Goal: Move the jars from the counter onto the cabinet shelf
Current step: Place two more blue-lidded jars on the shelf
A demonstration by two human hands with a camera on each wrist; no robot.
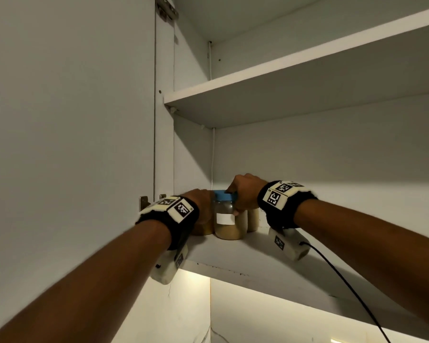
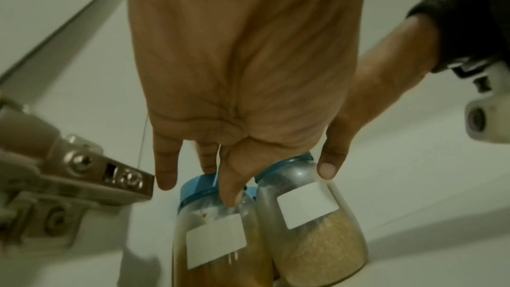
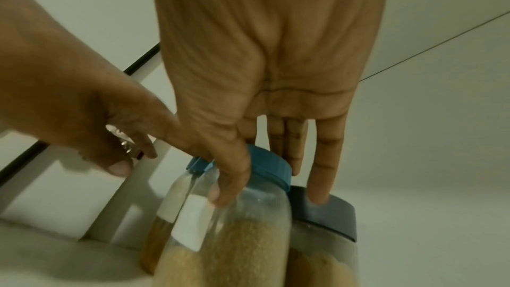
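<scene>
forearms: both reach up from the near bottom edge toward the cabinet, each with a black wristband carrying white coded tags and a pale camera block under the wrist
cabinet door (image 1: pixel 67 107): far left, swung open, hinge (image 2: pixel 83 182) at its lower inner edge just left of the left hand
left hand (image 1: pixel 199 206): at the left end of the jar cluster, thumb and fingers curled down over the top of the brown-fill jar (image 2: pixel 215 237), thumb tip on its shoulder; gripping that jar
brown-fill jar: leftmost, upright on the bottom shelf (image 1: pixel 233 253) near the front edge, blue lid, white blank label, touching the next jar
tan-grain jar (image 1: pixel 229 219): middle of the cluster, upright on the same shelf, blue lid, white label facing near; pale grains fill the lower part
right hand (image 1: pixel 245 194): over the tan-grain jar, thumb on its near shoulder, fingers draped over the lid and down the far side; gripping it, little finger resting on the dark lid to the right
dark-lid jar (image 3: pixel 322 237): right of the tan-grain jar, touching it, upright, tan fill, mostly hidden behind the right hand in the head view
cable (image 1: pixel 344 280): black, runs from the right wrist camera down toward the near right
upper shelf (image 1: pixel 295 73): above, white
</scene>
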